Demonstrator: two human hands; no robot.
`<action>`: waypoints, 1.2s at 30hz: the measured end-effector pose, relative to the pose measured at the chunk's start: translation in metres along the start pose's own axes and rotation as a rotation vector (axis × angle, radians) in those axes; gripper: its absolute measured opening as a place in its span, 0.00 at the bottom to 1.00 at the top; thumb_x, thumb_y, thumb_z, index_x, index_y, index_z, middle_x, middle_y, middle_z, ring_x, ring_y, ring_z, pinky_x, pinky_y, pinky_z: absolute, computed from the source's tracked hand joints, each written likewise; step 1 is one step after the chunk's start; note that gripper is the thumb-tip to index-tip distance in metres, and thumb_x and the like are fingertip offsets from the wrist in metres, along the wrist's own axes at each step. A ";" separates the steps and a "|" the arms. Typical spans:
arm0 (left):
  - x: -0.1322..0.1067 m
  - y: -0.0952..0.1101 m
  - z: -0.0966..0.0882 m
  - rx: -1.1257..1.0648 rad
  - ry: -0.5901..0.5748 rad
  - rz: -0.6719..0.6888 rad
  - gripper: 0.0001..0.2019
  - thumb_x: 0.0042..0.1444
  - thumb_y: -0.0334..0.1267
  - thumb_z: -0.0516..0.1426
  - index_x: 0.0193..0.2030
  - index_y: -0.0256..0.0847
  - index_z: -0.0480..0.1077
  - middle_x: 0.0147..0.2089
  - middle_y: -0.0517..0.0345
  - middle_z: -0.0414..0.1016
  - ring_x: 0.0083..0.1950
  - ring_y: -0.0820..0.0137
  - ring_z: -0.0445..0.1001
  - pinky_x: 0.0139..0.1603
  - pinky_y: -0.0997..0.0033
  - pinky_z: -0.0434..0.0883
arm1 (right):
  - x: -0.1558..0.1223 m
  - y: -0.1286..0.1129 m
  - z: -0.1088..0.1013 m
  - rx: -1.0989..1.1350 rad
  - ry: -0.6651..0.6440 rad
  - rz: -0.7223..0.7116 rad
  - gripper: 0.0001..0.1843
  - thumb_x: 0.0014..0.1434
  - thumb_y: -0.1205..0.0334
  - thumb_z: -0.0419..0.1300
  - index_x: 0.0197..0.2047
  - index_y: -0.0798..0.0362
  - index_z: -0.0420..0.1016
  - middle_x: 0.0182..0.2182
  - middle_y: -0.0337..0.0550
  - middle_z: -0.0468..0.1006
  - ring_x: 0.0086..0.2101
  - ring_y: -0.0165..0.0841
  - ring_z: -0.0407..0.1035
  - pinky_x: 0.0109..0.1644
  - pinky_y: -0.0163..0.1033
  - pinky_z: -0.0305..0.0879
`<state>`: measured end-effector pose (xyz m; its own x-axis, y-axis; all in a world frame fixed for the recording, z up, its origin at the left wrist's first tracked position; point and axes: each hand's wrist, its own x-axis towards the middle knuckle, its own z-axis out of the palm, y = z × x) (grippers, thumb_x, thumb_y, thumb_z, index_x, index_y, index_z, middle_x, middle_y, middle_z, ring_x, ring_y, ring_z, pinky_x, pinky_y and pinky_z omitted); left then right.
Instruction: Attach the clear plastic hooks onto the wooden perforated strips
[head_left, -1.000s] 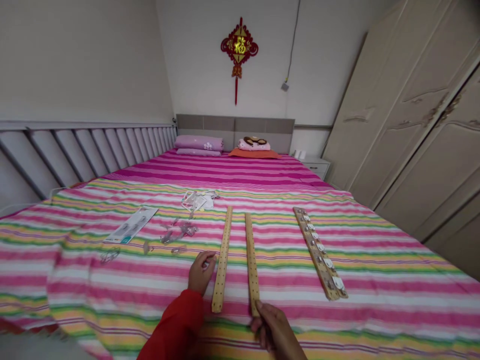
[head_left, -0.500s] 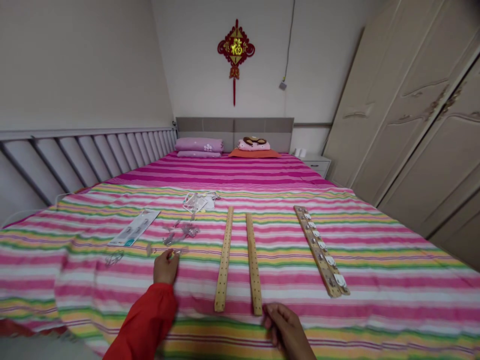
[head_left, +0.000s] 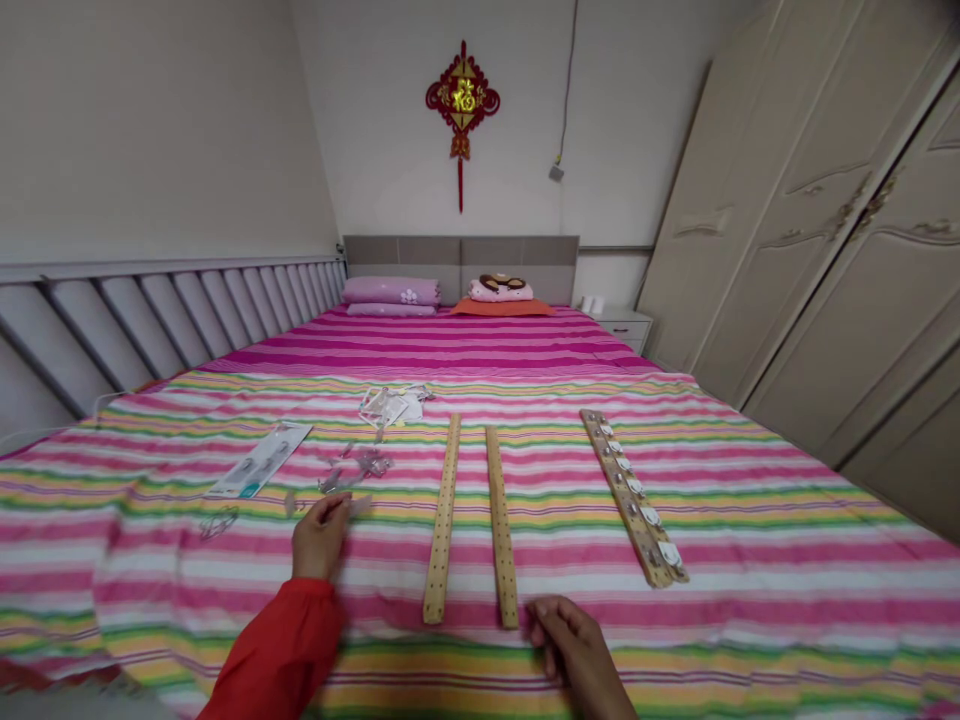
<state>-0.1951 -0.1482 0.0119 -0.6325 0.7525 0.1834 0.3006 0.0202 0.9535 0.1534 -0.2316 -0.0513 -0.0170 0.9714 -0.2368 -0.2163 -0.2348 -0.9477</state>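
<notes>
My left hand (head_left: 321, 540), in a red sleeve, is closed with thumb and fingers pinched together. A small clear plastic piece (head_left: 360, 505) shows at its fingertips. Just beyond it lies a loose pile of small clear and shiny pieces (head_left: 371, 462). My right hand (head_left: 576, 645) hovers with curled fingers by the near end of a wooden strip with rows of holes (head_left: 502, 540); whether its fingertips hold anything is hidden. A second, similar wooden strip (head_left: 442, 530) lies to the left, roughly parallel.
A wooden board with white round pieces and metal bits (head_left: 634, 495) lies at right. Toward the left are a clear-and-white package (head_left: 262, 460) and thin wire pieces (head_left: 219, 522). Papers and wrappers (head_left: 394, 404) lie farther back. Striped cloth (head_left: 750, 600) covers the bed.
My left hand has turned slightly and drawn a little to the left, its fingertips still pinched. My right hand stays almost in place. The whole view has shifted slightly.
</notes>
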 end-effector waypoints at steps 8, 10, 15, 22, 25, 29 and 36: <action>-0.055 0.067 0.020 -0.220 -0.406 0.069 0.19 0.38 0.50 0.63 0.34 0.39 0.75 0.36 0.51 0.80 0.39 0.63 0.77 0.42 0.66 0.73 | 0.002 -0.041 0.023 0.018 -0.136 -0.086 0.26 0.45 0.38 0.63 0.22 0.56 0.69 0.15 0.37 0.72 0.11 0.20 0.57 0.15 0.28 0.47; -0.069 0.074 0.030 -0.236 -0.516 0.050 0.19 0.40 0.50 0.63 0.35 0.38 0.75 0.38 0.50 0.80 0.41 0.62 0.77 0.43 0.65 0.74 | 0.003 -0.051 0.029 0.030 -0.179 -0.074 0.25 0.47 0.40 0.62 0.22 0.56 0.69 0.14 0.37 0.71 0.11 0.21 0.57 0.15 0.27 0.47; -0.100 0.082 0.052 -0.239 -0.637 0.015 0.17 0.44 0.49 0.61 0.37 0.39 0.75 0.39 0.50 0.79 0.41 0.62 0.77 0.41 0.66 0.74 | 0.003 -0.064 0.044 0.186 -0.203 -0.020 0.25 0.48 0.41 0.63 0.29 0.58 0.72 0.17 0.38 0.75 0.12 0.22 0.60 0.14 0.27 0.49; -0.134 0.097 0.060 -0.126 -0.849 0.479 0.08 0.52 0.40 0.56 0.34 0.44 0.77 0.36 0.51 0.78 0.40 0.65 0.75 0.42 0.68 0.72 | -0.001 -0.064 0.053 0.351 -0.240 0.036 0.25 0.51 0.40 0.60 0.24 0.56 0.67 0.09 0.34 0.66 0.09 0.24 0.59 0.11 0.27 0.47; -0.138 0.092 0.060 -0.109 -0.923 0.573 0.09 0.55 0.37 0.54 0.36 0.45 0.77 0.37 0.51 0.79 0.40 0.66 0.75 0.43 0.67 0.72 | -0.001 -0.063 0.051 0.407 -0.264 0.035 0.21 0.49 0.47 0.65 0.23 0.56 0.67 0.08 0.31 0.63 0.09 0.23 0.57 0.12 0.27 0.48; -0.139 0.082 0.062 -0.102 -0.896 0.570 0.08 0.55 0.36 0.55 0.35 0.45 0.77 0.37 0.52 0.78 0.41 0.67 0.75 0.44 0.67 0.71 | -0.003 -0.062 0.047 0.400 -0.257 0.050 0.17 0.45 0.53 0.69 0.30 0.58 0.73 0.11 0.32 0.68 0.10 0.22 0.59 0.13 0.26 0.50; -0.140 0.076 0.068 -0.085 -0.790 0.466 0.08 0.49 0.38 0.59 0.36 0.45 0.77 0.42 0.51 0.77 0.46 0.64 0.74 0.46 0.66 0.72 | -0.003 -0.058 0.043 0.367 -0.202 0.066 0.18 0.42 0.55 0.71 0.32 0.58 0.75 0.15 0.36 0.73 0.12 0.24 0.64 0.15 0.27 0.53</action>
<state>-0.0352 -0.2079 0.0425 0.2202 0.9037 0.3671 0.3293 -0.4231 0.8441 0.1242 -0.2195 0.0133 -0.2256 0.9506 -0.2130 -0.5408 -0.3041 -0.7843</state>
